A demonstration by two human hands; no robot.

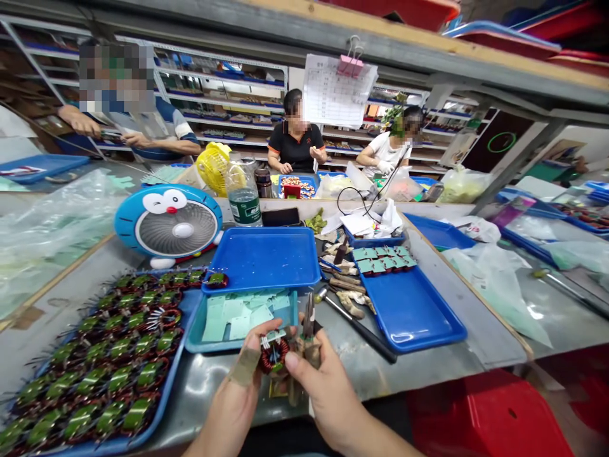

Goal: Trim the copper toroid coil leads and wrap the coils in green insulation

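Note:
Near the bench's front edge, my left hand [242,377] grips a toroidal coil [275,355] wound with red-brown wire, with a pale green board piece at its top. Tape wraps the left thumb. My right hand [328,377] is closed around a pair of pliers [309,317] with jaws pointing up and cloth-wrapped handles; its thumb presses against the coil's right side. Part of the pliers is hidden behind the fingers. Just beyond the hands, a teal tray [195,336] holds loose pale green boards [238,320]. On the left, a blue tray [178,365] carries rows of similar coils [95,381].
Behind the teal tray sits a blue tray [266,254]; another blue tray [413,311] at right holds green-topped coils [383,259]. A black-handled hammer [361,330] lies beside it. A blue fan [169,222] and water bottle [243,197] stand behind. Several people work opposite.

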